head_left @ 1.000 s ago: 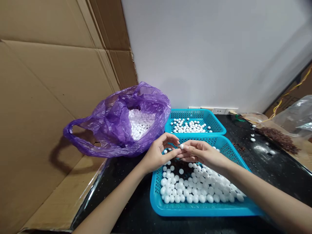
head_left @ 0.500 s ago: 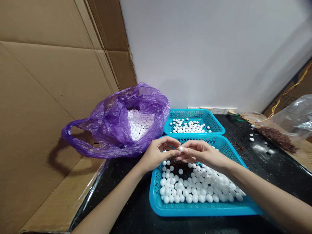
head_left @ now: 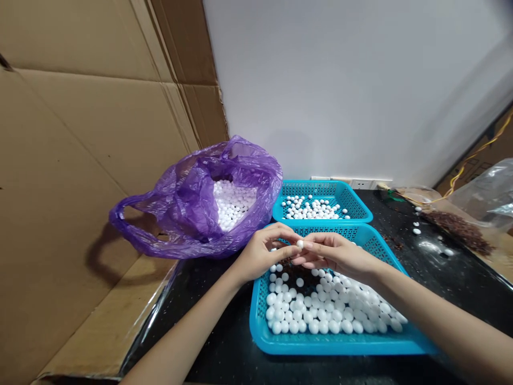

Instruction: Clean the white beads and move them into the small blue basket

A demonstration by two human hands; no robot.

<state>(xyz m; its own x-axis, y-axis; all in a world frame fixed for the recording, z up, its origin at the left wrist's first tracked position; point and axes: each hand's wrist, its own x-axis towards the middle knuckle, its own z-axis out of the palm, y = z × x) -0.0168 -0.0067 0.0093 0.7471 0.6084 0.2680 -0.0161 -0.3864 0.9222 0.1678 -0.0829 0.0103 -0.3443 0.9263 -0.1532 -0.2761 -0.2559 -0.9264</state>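
Note:
Over the back part of the nearer blue basket (head_left: pixel 340 347), my left hand (head_left: pixel 266 252) and my right hand (head_left: pixel 335 253) meet at the fingertips. Pinched between them is one small white ball (head_left: pixel 300 244). Many more white balls (head_left: pixel 332 307) fill the front and right of this basket. Some dark brown loose bits (head_left: pixel 294 271) lie inside it, below my hands. Behind stands a second blue basket (head_left: pixel 323 218) holding smaller-looking white balls (head_left: pixel 316 208). An open purple plastic bag (head_left: pixel 172 214) with white balls inside is left of my left hand.
Tall cardboard (head_left: pixel 80 160) stands along the left, and a pale wall (head_left: pixel 340 96) rises behind. At right on the black tabletop (head_left: pixel 452 299) are a few stray white balls (head_left: pixel 417 231), reddish-brown shreds (head_left: pixel 460 230) and a clear plastic bag (head_left: pixel 489 187). A yellow wire (head_left: pixel 460 174) runs there.
The whole view has shifted slightly, so everything sits a little further right. My hands keep the white ball pinched over the basket, with only small finger movement.

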